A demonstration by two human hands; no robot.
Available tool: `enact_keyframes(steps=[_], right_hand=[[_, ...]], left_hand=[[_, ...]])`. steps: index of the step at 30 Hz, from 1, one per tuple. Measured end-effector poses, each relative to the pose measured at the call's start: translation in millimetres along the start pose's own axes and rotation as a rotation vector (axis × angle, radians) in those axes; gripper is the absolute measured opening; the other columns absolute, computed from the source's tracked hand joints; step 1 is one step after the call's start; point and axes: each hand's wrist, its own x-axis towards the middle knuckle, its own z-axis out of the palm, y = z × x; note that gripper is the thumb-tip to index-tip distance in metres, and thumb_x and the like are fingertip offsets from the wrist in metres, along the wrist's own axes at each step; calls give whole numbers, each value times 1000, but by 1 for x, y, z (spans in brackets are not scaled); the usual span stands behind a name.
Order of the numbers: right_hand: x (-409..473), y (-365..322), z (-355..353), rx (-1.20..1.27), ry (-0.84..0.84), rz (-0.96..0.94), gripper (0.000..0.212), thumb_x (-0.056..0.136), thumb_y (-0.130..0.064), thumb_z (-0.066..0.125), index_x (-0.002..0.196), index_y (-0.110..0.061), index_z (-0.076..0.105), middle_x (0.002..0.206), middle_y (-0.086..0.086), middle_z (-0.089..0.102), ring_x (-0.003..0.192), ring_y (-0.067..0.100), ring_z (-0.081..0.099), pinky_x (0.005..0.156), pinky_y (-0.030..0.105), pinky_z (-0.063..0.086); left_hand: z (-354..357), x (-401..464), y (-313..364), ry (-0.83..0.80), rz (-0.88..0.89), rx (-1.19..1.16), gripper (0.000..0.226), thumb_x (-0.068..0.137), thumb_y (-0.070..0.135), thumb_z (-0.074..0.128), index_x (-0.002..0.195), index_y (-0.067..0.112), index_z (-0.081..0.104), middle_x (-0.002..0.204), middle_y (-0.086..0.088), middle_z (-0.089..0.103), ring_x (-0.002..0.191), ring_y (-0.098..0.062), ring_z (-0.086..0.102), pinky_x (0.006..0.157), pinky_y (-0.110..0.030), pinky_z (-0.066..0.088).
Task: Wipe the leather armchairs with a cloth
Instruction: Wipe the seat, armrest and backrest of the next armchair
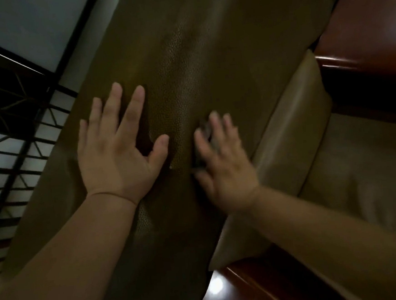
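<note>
No text, label, brand, number or sign can be read anywhere in the view.

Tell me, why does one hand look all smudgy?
In the head view, the right hand is smeared by motion blur, so what lies under it is hard to make out; the left hand on the armchair looks sharp; the room is dim, with glare on the wooden armrest.
</note>
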Motion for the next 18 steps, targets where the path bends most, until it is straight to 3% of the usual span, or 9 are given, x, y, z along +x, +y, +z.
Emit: enact_keyframes(steps=[3,6,8,10,12,15,18], right_hand=[[56,56,-12,62,201,318,70,105,-39,38,165,-12,14,172,21,4,159,41,-1,129,56,5],[58,50,-8,237,281,600,72,106,-48,26,167,-16,5,174,11,-3,160,30,-7,129,53,-1],[18,6,7,271,156,596,74,105,-55,24,166,-23,-2,174,7,-11,160,27,-14,129,55,2],[-34,-33,18,188,-26,404,76,104,-61,20,164,-27,-12,172,8,-21,158,30,-20,128,58,5],[-44,-20,15,69,-140,270,79,103,-61,24,161,-33,-22,170,11,-24,158,34,-21,128,59,7],[12,48,-1,51,108,345,75,104,-44,34,165,-11,6,171,23,1,158,45,-1,128,58,11],[61,91,-14,192,297,622,76,103,-49,24,165,-6,11,172,19,3,160,33,1,130,40,1]], left_hand=[[3,-1,-1,26,2,-12,78,97,68,40,166,40,18,174,-5,21,158,-39,22,123,-67,24],[5,-2,0,29,-4,-12,77,97,67,41,166,40,19,174,-4,22,158,-39,23,122,-67,25],[3,-3,-1,26,-15,1,78,96,67,41,166,40,19,174,-4,22,158,-40,23,122,-67,25],[1,-3,1,15,-28,-3,79,95,66,41,166,40,18,174,-5,21,158,-39,22,122,-68,25],[-1,-2,2,23,-29,-7,79,95,65,41,166,40,16,174,-6,20,158,-40,21,122,-68,24],[1,2,2,37,-16,0,79,97,66,41,166,39,14,175,-6,19,159,-39,20,124,-66,23],[9,-2,-2,61,2,13,78,100,67,40,167,38,15,174,-7,20,159,-39,21,124,-64,24]])
